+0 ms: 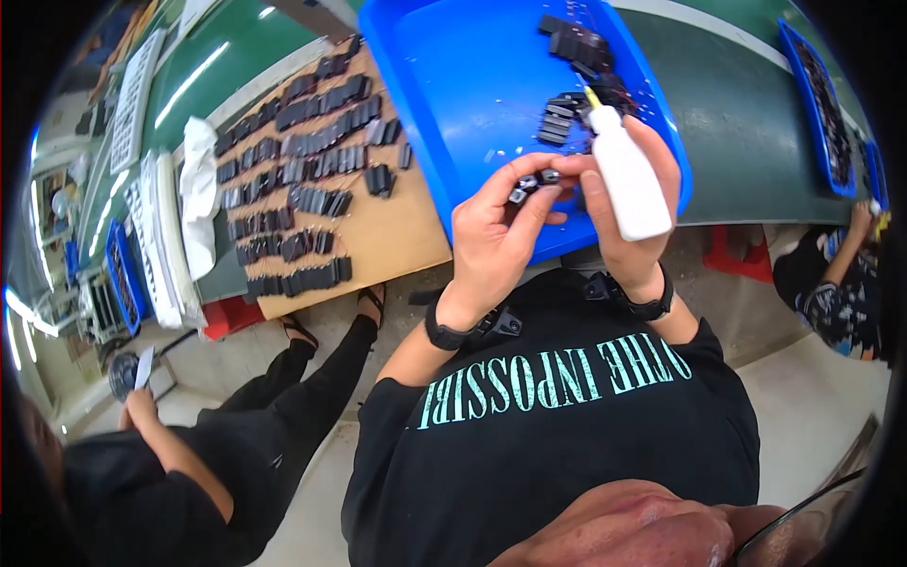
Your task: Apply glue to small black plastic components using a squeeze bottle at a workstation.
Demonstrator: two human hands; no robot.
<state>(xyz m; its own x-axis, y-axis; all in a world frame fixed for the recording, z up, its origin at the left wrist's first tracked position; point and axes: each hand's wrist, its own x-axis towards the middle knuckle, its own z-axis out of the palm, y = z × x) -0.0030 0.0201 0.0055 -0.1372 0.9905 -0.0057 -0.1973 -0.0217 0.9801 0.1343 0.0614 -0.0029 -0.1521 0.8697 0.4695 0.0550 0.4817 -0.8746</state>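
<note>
My left hand [493, 234] is closed in a pinch on a few small black blocks [522, 189] with shiny ends; their exact kind cannot be made out. My right hand [619, 248] grips a white squeeze bottle [628, 184] with a narrow yellow tip, held tilted with the tip pointing up and away. Fingertips of both hands meet close to the small blocks. Both hands are over the near part of a blue tray [453, 104]. More black rectangular pieces [578, 45] with thin wires lie in the tray's right side, partly hidden behind the bottle.
On the left, a brown board [383, 250] carries rows of black pieces [326, 142]. Another filled blue tray [817, 109] lies at the far right of the green table [727, 113]. A person in black [179, 472] is close on my left; another person [841, 283] is at right.
</note>
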